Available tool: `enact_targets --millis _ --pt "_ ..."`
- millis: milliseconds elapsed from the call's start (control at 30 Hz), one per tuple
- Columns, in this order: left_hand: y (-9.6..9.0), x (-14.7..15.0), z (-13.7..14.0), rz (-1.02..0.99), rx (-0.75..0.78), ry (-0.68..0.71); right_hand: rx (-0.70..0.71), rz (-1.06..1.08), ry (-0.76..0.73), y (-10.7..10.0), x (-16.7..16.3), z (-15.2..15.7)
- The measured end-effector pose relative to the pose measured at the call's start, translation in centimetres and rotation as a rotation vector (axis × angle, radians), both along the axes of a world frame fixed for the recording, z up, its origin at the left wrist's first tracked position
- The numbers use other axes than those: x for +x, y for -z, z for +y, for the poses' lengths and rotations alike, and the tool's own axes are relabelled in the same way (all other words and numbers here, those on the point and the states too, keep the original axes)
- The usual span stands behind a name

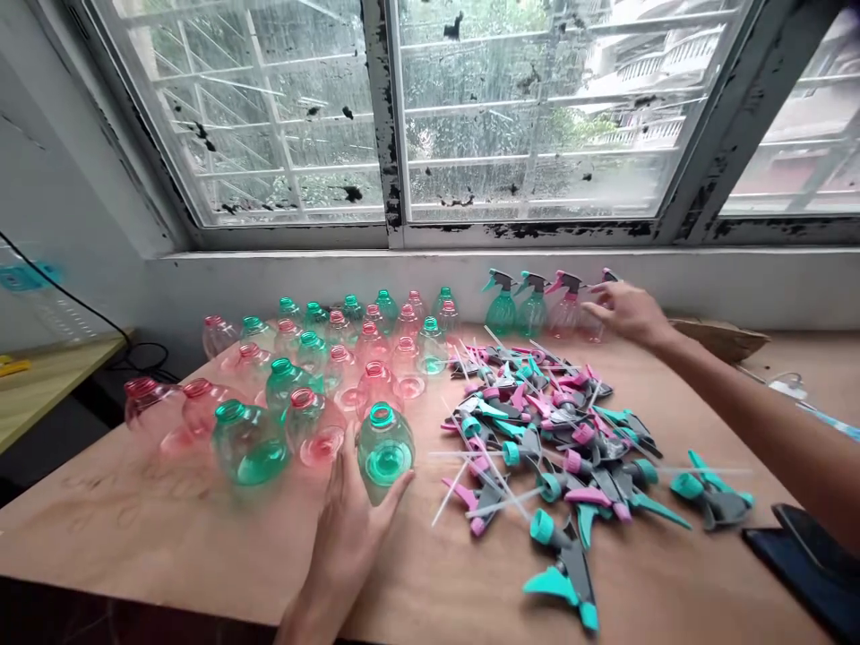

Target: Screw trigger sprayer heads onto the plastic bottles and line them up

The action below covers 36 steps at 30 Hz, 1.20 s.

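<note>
My left hand [349,524] wraps around a clear green bottle [384,452] with no top, standing at the near edge of a group of several green and pink open bottles [315,372]. My right hand [628,311] reaches to the back of the table, fingers spread, touching the rightmost of a row of assembled spray bottles [534,305] under the window; the bottle at its fingertips is mostly hidden. A heap of loose teal and pink trigger sprayer heads [551,430] with white tubes lies between my hands.
All of it rests on a plywood tabletop [167,528]. A dark phone [806,560] lies at the near right corner. Flat cardboard [722,336] sits at the back right. A yellow side table [47,376] stands to the left, below a black cable.
</note>
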State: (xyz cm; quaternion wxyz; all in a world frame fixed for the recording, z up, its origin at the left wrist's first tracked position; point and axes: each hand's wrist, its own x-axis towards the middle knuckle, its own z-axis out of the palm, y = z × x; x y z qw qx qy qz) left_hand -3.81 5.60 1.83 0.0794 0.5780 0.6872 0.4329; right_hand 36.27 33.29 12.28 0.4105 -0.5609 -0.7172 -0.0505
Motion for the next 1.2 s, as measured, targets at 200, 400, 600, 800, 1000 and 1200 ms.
enact_targets --millis 200,400,600,800,1000,1200 --pt "-0.7 0.6 -1.4 -0.008 0.083 0.012 -0.185 -0.456 -0.65 2.9 -10.2 -9.1" --pt "-2.7 2.0 -4.7 -0.056 0.287 0.148 -0.265 -0.685 -0.779 5.3 -16.5 -10.5" --pt "-1.3 3.7 -5.5 -0.333 0.23 0.317 -0.082 -0.556 -0.583 2.1 -16.1 -9.7" --pt "0.4 4.4 -5.7 -0.367 0.256 0.461 0.169 -0.119 -0.192 -0.7 -8.5 -14.3" --pt "0.8 5.4 -5.7 -0.341 0.227 0.595 0.268 0.443 -0.008 2.9 -3.5 -23.7" --pt "1.7 5.3 -5.3 -0.276 0.17 0.693 0.226 0.499 0.02 6.3 -3.9 -27.8"
